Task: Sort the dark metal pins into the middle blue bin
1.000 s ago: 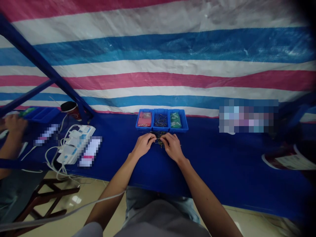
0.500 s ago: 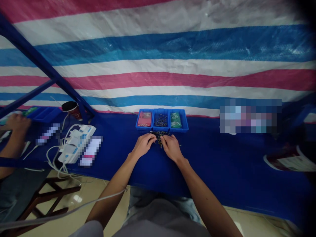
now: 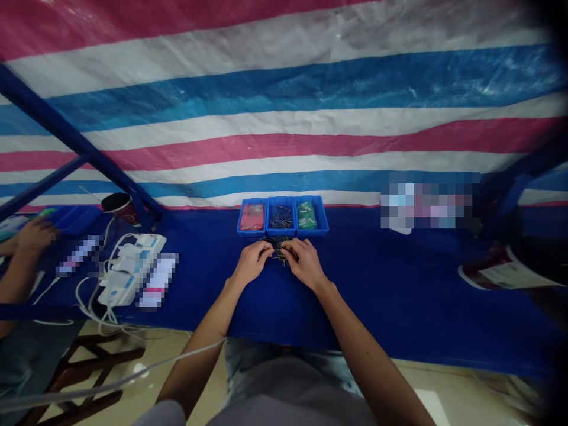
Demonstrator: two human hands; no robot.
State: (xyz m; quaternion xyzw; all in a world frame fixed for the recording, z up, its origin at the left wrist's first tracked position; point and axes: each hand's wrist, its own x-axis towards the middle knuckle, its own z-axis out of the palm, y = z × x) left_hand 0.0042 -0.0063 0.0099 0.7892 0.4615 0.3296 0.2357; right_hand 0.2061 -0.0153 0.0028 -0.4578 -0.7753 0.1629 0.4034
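On the blue tabletop, a loose pile of thin dark and brassy screws [image 3: 280, 254] lies between my two hands. My left hand [image 3: 252, 261] is at the pile's left side, thumb and fingers pinched together at its edge. From the right, my right hand [image 3: 305, 263] reaches into the pile with fingertips closed in a pinch. What sits between the fingertips of either hand is too small to make out. Just behind the pile stand three joined blue bins: a left bin with red packets [image 3: 252, 218], a middle bin with more screws [image 3: 281, 216], and a right bin with green packets [image 3: 307, 214].
To the left lie a white power strip [image 3: 132, 269] with cables and a blurred-out phone [image 3: 157, 281]. A dark cup [image 3: 120, 206] stands behind them. Another person's hand [image 3: 38, 234] works at far left. A round container [image 3: 510, 269] is at right. Striped sheeting hangs behind.
The view has shifted slightly, so the bins and table appear farther left. Both hands stay at the screw pile, with small shifts of the fingers.
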